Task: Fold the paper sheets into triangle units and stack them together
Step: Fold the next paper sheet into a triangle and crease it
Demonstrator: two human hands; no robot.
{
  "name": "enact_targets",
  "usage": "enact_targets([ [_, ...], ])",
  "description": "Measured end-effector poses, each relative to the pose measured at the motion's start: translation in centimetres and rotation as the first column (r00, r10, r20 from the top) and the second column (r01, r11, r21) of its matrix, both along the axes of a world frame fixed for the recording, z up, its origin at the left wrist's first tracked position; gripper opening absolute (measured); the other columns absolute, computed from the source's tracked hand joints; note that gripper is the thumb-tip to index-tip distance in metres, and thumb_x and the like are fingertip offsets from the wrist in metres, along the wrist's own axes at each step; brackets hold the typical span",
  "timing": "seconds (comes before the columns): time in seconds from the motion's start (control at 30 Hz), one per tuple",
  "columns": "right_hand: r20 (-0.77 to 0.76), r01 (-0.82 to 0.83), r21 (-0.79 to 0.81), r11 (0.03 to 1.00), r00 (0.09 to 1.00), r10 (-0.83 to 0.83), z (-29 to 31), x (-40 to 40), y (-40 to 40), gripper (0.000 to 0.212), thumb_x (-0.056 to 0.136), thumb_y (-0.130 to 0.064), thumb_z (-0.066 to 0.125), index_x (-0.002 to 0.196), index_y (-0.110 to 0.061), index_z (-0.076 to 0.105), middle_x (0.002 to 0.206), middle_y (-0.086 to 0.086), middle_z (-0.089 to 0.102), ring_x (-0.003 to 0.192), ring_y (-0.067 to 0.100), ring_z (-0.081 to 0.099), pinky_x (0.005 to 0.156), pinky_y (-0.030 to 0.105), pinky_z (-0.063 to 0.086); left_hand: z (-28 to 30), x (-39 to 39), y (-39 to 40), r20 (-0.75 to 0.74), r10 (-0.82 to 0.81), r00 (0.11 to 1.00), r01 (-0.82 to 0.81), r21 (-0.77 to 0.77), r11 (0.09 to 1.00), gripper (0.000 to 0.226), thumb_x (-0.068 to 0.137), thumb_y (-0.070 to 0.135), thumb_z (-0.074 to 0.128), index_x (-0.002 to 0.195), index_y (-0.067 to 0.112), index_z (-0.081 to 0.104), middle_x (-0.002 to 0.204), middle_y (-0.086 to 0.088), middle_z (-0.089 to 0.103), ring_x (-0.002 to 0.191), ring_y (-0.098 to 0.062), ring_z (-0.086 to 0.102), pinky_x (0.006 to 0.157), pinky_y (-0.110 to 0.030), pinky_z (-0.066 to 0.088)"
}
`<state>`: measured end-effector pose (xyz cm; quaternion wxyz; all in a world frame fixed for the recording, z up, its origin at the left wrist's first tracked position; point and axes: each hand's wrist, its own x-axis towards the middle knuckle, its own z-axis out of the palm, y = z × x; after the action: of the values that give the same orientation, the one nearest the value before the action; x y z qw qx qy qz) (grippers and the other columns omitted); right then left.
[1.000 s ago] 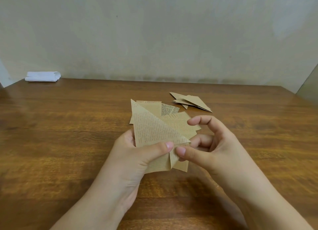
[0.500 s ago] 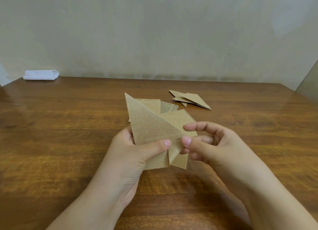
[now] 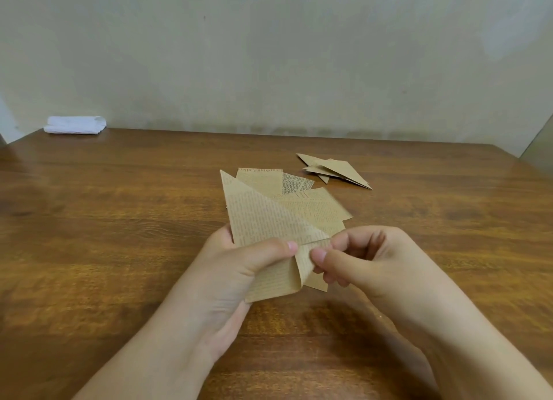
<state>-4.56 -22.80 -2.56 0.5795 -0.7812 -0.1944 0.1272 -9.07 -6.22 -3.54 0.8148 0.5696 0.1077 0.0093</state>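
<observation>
A tan printed paper sheet (image 3: 257, 217), partly folded into a triangle, is held above the wooden table (image 3: 119, 235). My left hand (image 3: 239, 268) grips it with the thumb across its front. My right hand (image 3: 359, 256) pinches the small flap at the sheet's lower right corner between thumb and fingers. Behind the held sheet, several flat printed sheets (image 3: 317, 208) lie on the table. A small pile of folded triangle units (image 3: 338, 171) rests farther back to the right.
A folded white cloth (image 3: 74, 125) lies at the table's far left corner against the pale wall. The table's right edge runs diagonally at the far right.
My right hand's fingers have curled in and closed on the lower right flap, bending it over. The held sheet has tilted slightly, with my left hand keeping its grip.
</observation>
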Motion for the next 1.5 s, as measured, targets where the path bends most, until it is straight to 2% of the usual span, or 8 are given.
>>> enact_targets([
  [0.17,0.05,0.007,-0.055,0.998,0.999,-0.004,-0.15,0.02,-0.09,0.023,0.074,-0.037,0.07,0.062,-0.016,0.071,0.054,-0.003,0.061,0.054,0.01,0.048,0.052,0.016,0.037,-0.05,-0.01,-0.02,-0.002,0.007,1.0,-0.007,0.031,0.999,0.055,0.056,0.004,0.082,0.109,0.01,0.068,0.101,-0.011,0.074,0.097,-0.028,0.07,0.086,-0.043,0.053],
  [0.33,0.051,-0.01,-0.063,0.998,0.999,0.013,0.23,-0.26,-0.02,0.028,0.072,-0.038,0.067,0.065,-0.011,0.07,0.066,0.022,0.06,0.06,0.019,0.043,0.063,0.032,0.033,0.06,-0.01,-0.08,-0.008,0.004,1.0,-0.004,0.038,0.999,0.052,0.057,0.001,0.083,0.106,0.01,0.068,0.099,-0.011,0.074,0.094,-0.028,0.071,0.084,-0.043,0.053],
  [0.53,0.036,-0.051,-0.049,0.998,0.998,0.052,0.3,-0.31,-0.17,0.028,0.074,-0.036,0.069,0.067,-0.009,0.071,0.071,0.032,0.054,0.064,0.02,0.041,0.066,0.034,0.03,0.0,0.05,0.0,-0.009,-0.016,1.0,0.016,0.016,1.0,0.053,0.057,0.006,0.076,0.109,0.008,0.067,0.102,-0.013,0.074,0.097,-0.029,0.07,0.09,-0.045,0.052],
  [0.7,0.005,-0.061,-0.002,0.998,0.998,0.061,0.05,-0.06,-0.11,0.03,0.073,-0.042,0.071,0.063,-0.013,0.072,0.062,0.016,0.06,0.063,0.019,0.044,0.066,0.036,0.034,0.04,0.05,-0.08,-0.004,0.006,1.0,-0.006,0.012,1.0,0.056,0.055,0.006,0.076,0.11,0.008,0.066,0.102,-0.012,0.074,0.097,-0.028,0.07,0.089,-0.045,0.053],
  [0.8,0.011,-0.078,-0.036,0.996,0.997,0.078,-0.05,-0.02,-0.11,0.043,0.062,-0.055,0.079,0.065,-0.012,0.072,0.065,0.025,0.058,0.062,0.021,0.041,0.064,0.036,0.033,0.0,0.08,-0.13,-0.006,0.028,1.0,-0.028,0.008,1.0,0.053,0.054,0.004,0.077,0.107,0.008,0.067,0.1,-0.012,0.074,0.096,-0.028,0.07,0.089,-0.046,0.053],
  [0.87,0.022,-0.078,-0.054,0.995,0.997,0.08,-0.16,0.0,-0.2,0.049,0.058,-0.057,0.076,0.063,-0.009,0.069,0.057,0.018,0.053,0.059,0.021,0.038,0.059,0.033,0.031,-0.04,0.11,-0.12,-0.01,0.033,0.999,-0.033,0.01,0.999,0.051,0.055,0.0,0.08,0.104,0.008,0.068,0.099,-0.012,0.074,0.095,-0.028,0.071,0.089,-0.046,0.053],
  [1.07,-0.049,-0.087,0.014,0.996,0.995,0.088,-0.31,0.06,-0.12,0.036,0.07,-0.031,0.077,0.06,0.0,0.061,0.053,0.004,0.057,0.053,0.012,0.047,0.052,0.017,0.036,-0.01,0.1,-0.15,-0.011,-0.025,1.0,0.025,0.009,1.0,0.052,0.057,0.003,0.075,0.108,0.007,0.068,0.103,-0.014,0.073,0.099,-0.029,0.069,0.093,-0.047,0.051],
  [1.5,-0.091,-0.081,0.023,0.996,0.992,0.083,-0.36,0.16,-0.18,0.035,0.071,-0.023,0.081,0.064,0.004,0.061,0.057,0.006,0.06,0.057,0.015,0.05,0.062,0.03,0.038,-0.19,0.13,0.18,-0.025,-0.093,0.995,0.093,0.009,0.996,0.051,0.058,0.003,0.074,0.109,0.006,0.068,0.104,-0.015,0.073,0.101,-0.03,0.069,0.09,-0.043,0.051],
])
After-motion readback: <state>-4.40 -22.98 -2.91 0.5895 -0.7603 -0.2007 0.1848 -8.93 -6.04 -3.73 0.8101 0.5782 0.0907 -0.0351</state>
